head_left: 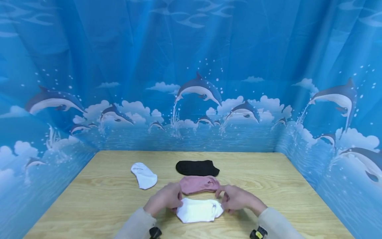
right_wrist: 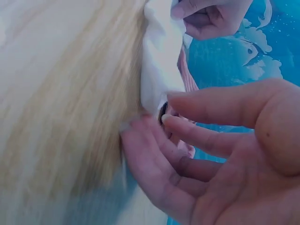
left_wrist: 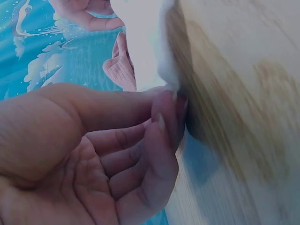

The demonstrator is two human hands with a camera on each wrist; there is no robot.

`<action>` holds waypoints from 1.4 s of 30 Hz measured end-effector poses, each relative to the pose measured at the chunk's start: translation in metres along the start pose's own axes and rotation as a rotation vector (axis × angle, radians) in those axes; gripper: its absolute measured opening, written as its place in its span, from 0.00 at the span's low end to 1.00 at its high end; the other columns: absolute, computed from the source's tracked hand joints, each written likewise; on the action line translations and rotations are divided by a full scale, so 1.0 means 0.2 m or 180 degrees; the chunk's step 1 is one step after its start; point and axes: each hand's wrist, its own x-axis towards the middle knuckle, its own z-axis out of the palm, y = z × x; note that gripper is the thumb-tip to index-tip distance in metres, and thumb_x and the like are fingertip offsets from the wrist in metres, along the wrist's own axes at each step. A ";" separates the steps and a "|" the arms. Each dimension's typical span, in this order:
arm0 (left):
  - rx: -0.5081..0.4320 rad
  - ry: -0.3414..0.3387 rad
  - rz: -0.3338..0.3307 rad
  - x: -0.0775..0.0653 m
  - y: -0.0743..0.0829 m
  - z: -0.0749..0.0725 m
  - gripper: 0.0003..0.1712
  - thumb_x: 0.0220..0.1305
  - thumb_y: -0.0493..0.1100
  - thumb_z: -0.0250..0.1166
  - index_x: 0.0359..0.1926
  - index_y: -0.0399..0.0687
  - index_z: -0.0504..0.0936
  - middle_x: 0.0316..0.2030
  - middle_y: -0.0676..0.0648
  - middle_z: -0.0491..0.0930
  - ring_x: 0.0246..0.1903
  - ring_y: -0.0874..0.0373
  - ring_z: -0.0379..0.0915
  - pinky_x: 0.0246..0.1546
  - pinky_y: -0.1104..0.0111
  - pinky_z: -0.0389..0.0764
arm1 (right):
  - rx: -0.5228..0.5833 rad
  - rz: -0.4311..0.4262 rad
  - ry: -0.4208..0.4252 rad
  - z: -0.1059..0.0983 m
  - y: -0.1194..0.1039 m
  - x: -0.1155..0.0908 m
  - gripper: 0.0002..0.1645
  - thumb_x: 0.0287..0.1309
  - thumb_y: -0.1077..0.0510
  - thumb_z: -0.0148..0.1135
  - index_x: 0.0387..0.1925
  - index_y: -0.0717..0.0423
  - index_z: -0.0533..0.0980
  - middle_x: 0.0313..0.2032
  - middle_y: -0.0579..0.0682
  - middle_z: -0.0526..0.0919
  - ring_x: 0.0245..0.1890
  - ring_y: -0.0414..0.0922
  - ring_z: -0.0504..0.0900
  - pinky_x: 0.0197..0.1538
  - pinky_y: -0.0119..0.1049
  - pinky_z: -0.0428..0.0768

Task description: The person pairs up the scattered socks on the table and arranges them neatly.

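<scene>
A white ankle sock [head_left: 198,210] lies flat near the front of the table, between the two hands. My left hand [head_left: 169,199] pinches its left end between thumb and fingers, and the left wrist view shows the white fabric at the fingertips [left_wrist: 164,108]. At the other end is my right hand [head_left: 237,198], its thumb near the sock's tip and its fingers bent but spread apart. The right wrist view shows a gap between thumb and index finger [right_wrist: 201,133]; whether the thumb touches the fabric is hard to tell. Just beyond lies a pink sock [head_left: 198,184].
Behind the pink sock, a black sock [head_left: 197,168] lies lengthwise. Another white sock [head_left: 144,176] sits slanted at the left rear of the wooden table [head_left: 113,199]. A blue dolphin-print curtain [head_left: 191,132] encloses the back and both sides.
</scene>
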 end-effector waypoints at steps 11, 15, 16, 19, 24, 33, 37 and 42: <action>0.0066 0.0003 -0.0043 -0.01 0.01 0.00 0.14 0.56 0.31 0.72 0.21 0.46 0.76 0.16 0.51 0.77 0.16 0.62 0.72 0.20 0.74 0.71 | 0.0373 -0.0325 0.0285 0.02 -0.01 0.02 0.14 0.56 0.72 0.60 0.44 0.62 0.79 0.33 0.54 0.78 0.33 0.44 0.77 0.31 0.34 0.83; 0.0081 -0.0006 -0.0036 -0.01 0.01 0.00 0.14 0.55 0.30 0.72 0.21 0.46 0.76 0.16 0.51 0.77 0.15 0.62 0.72 0.19 0.74 0.71 | 0.0458 -0.0445 0.0535 0.04 -0.01 0.04 0.10 0.59 0.72 0.59 0.41 0.62 0.79 0.34 0.53 0.78 0.30 0.42 0.78 0.30 0.33 0.84; 0.0075 -0.0007 -0.0030 -0.01 0.01 0.00 0.14 0.55 0.30 0.72 0.20 0.46 0.76 0.16 0.51 0.77 0.15 0.62 0.72 0.19 0.74 0.71 | 0.0503 -0.0458 0.0593 0.05 0.00 0.04 0.09 0.59 0.71 0.60 0.41 0.63 0.79 0.33 0.53 0.79 0.29 0.41 0.79 0.30 0.33 0.84; 0.0047 -0.0016 -0.0031 -0.01 0.01 0.00 0.14 0.54 0.29 0.71 0.20 0.46 0.76 0.15 0.51 0.77 0.15 0.62 0.72 0.19 0.75 0.72 | 0.0595 -0.0479 0.0731 0.06 0.00 0.05 0.07 0.59 0.72 0.61 0.39 0.64 0.79 0.33 0.54 0.79 0.26 0.41 0.81 0.29 0.34 0.85; 0.0062 -0.0049 -0.0067 0.00 0.01 0.00 0.14 0.55 0.30 0.71 0.20 0.46 0.76 0.16 0.51 0.77 0.15 0.62 0.72 0.19 0.75 0.71 | 0.0744 -0.0466 0.0701 0.07 0.00 0.05 0.07 0.62 0.72 0.60 0.42 0.65 0.79 0.37 0.56 0.80 0.28 0.43 0.83 0.31 0.36 0.86; 0.0048 -0.0022 -0.0109 0.00 0.01 0.00 0.15 0.54 0.29 0.71 0.20 0.46 0.76 0.17 0.51 0.76 0.16 0.62 0.72 0.19 0.74 0.71 | 0.0715 -0.0814 0.0265 0.08 -0.01 0.06 0.24 0.48 0.80 0.65 0.48 0.66 0.78 0.49 0.62 0.81 0.44 0.48 0.85 0.45 0.33 0.87; 0.0058 0.0002 -0.0045 -0.01 0.01 0.00 0.15 0.53 0.29 0.70 0.19 0.46 0.75 0.17 0.51 0.75 0.16 0.62 0.70 0.19 0.74 0.69 | 0.0416 -0.0818 0.0417 0.11 -0.01 0.07 0.19 0.48 0.77 0.68 0.43 0.62 0.80 0.45 0.57 0.82 0.36 0.41 0.82 0.41 0.29 0.85; 0.0134 0.0017 -0.0044 -0.02 0.01 -0.01 0.14 0.53 0.28 0.70 0.20 0.46 0.75 0.15 0.51 0.76 0.16 0.61 0.70 0.20 0.74 0.68 | 0.0199 -0.0645 0.0674 0.11 -0.01 0.05 0.09 0.54 0.70 0.70 0.35 0.57 0.80 0.38 0.51 0.83 0.28 0.36 0.79 0.33 0.27 0.81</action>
